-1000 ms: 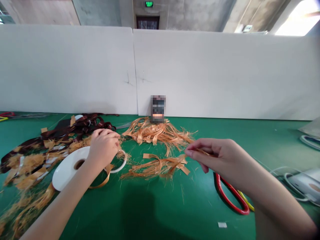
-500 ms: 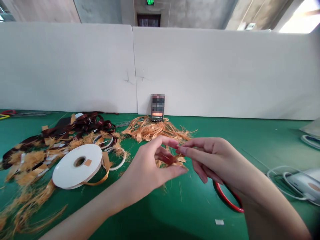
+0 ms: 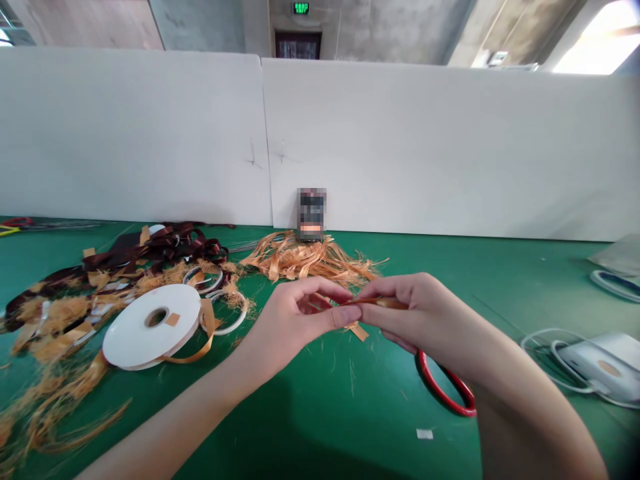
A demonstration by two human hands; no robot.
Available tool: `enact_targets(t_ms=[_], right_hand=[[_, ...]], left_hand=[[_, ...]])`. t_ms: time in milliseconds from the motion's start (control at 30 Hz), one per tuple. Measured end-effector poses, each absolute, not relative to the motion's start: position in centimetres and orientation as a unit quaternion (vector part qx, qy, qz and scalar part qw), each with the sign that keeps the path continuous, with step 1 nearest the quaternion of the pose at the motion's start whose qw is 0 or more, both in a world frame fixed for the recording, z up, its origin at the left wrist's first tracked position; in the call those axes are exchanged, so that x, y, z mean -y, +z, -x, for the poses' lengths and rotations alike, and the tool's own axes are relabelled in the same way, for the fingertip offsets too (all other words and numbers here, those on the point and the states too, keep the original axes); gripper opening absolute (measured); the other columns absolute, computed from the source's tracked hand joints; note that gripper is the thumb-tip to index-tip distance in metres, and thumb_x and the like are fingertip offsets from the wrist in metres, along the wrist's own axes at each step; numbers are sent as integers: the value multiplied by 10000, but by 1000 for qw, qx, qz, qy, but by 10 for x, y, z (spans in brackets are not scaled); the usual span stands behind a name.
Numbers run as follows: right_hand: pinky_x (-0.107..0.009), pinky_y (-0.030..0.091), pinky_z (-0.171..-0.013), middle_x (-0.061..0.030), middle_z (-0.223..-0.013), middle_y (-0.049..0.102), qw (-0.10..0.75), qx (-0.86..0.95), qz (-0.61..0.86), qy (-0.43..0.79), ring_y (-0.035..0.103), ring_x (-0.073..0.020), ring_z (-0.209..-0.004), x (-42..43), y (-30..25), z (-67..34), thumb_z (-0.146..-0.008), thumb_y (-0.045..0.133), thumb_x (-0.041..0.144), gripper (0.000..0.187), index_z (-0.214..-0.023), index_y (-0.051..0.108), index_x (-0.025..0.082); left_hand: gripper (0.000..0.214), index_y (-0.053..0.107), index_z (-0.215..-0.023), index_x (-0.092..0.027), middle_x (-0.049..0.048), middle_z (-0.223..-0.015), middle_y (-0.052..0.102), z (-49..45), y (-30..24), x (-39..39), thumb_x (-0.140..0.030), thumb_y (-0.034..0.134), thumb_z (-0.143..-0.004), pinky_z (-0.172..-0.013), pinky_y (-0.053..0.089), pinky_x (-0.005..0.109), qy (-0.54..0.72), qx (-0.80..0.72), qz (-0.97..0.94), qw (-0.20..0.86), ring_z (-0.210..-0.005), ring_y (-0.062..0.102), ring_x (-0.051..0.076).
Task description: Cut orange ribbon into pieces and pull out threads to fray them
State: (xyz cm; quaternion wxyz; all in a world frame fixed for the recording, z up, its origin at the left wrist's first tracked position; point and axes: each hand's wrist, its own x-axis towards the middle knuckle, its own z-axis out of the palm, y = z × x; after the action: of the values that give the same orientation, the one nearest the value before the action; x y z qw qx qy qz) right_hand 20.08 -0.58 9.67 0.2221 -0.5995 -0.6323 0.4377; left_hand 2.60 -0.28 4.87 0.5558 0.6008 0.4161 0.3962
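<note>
My left hand (image 3: 300, 313) and my right hand (image 3: 415, 312) meet above the green mat (image 3: 320, 407), fingertips pinching a thin strip of orange-tan ribbon (image 3: 377, 303) between them. A short tab of the same ribbon (image 3: 358, 331) hangs below the fingers. Behind the hands lies a heap of shredded orange ribbon (image 3: 310, 263). To the left, a white ribbon spool (image 3: 153, 327) rests on its side, its orange tail (image 3: 207, 327) trailing over the mat.
Dark brown ribbon (image 3: 160, 243) and frayed orange scraps (image 3: 60, 320) lie at the left, with white rings (image 3: 227, 313) nearby. A red loop (image 3: 443, 390) sits below my right forearm. A white device with cables (image 3: 600, 367) is at the right, and a blurred upright object (image 3: 311, 215) stands against the white partition (image 3: 440, 147).
My left hand has moved right from the spool to join my right hand on the ribbon. The ribbon tuft once lying in front of the heap no longer shows there.
</note>
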Motion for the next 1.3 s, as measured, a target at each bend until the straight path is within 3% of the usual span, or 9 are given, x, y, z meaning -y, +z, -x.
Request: enact_targets(t_ms=[267,567,733,833,933,1033,1100,1200,1300], right_hand=[[-199,248,-386,53,-406,415,188,648,587,447,338,-65,-391,6,99,-207,-749,595,343,242,-568,592,183],[-224,201,-407,60,-481,327,166,663,566,462,259,-66,-452,16,111,-207,-790,588,360,240,-646,645,176],[-221,153,-375,56,-494,309,191,641,567,481,226,-68,-449,20,118,-216,-779,610,399,245,-664,666,190],[-225,157,-389,37,-537,350,194,648,567,470,241,-76,-480,19,117,-220,-780,611,427,272,-664,676,190],[-229,161,-410,35,-553,359,187,663,564,456,253,-77,-490,16,113,-221,-796,594,438,283,-690,679,189],[-224,158,-409,56,-517,339,193,658,572,450,242,-67,-461,12,109,-219,-797,595,423,248,-744,680,196],[-219,154,-400,71,-484,323,205,647,580,450,230,-61,-438,10,108,-218,-792,599,407,228,-758,674,194],[-206,158,-393,78,-463,336,225,639,578,455,243,-55,-425,10,109,-216,-780,613,382,197,-747,654,193],[-192,165,-387,78,-468,383,234,633,577,460,266,-49,-418,11,112,-216,-757,640,352,152,-737,618,202]], left_hand=[[124,728,-764,-203,29,-757,672,-33,47,4,-287,648,-805,-586,441,258,454,-401,-636,478,-677,575,128],[89,669,-714,-178,-5,-686,646,-31,38,-3,-130,597,-695,-508,391,231,445,-473,-688,325,-523,476,90],[211,689,-860,-195,61,-885,713,-12,22,-22,-155,530,-728,-695,472,323,304,-517,-688,409,-752,617,190],[432,675,-991,-220,66,-1152,667,-3,18,-26,-65,450,-657,-957,396,413,349,-500,-680,406,-1098,555,248],[516,655,-991,-223,34,-1175,639,0,27,-21,-47,423,-565,-1078,279,437,444,-442,-635,453,-1207,475,245],[460,664,-943,-189,46,-1101,641,-3,43,-13,-105,421,-561,-1087,283,439,492,-296,-572,585,-1184,492,256],[392,665,-979,-171,62,-1111,631,-5,52,-8,-158,422,-672,-1076,302,435,483,-242,-546,640,-1183,496,259],[276,635,-1075,-201,48,-1190,602,-13,57,-3,-265,524,-831,-1066,311,380,446,-283,-571,628,-1227,463,234],[314,606,-1109,-233,37,-1200,590,-23,55,-1,-353,652,-822,-985,380,329,391,-315,-582,639,-1179,500,206]])
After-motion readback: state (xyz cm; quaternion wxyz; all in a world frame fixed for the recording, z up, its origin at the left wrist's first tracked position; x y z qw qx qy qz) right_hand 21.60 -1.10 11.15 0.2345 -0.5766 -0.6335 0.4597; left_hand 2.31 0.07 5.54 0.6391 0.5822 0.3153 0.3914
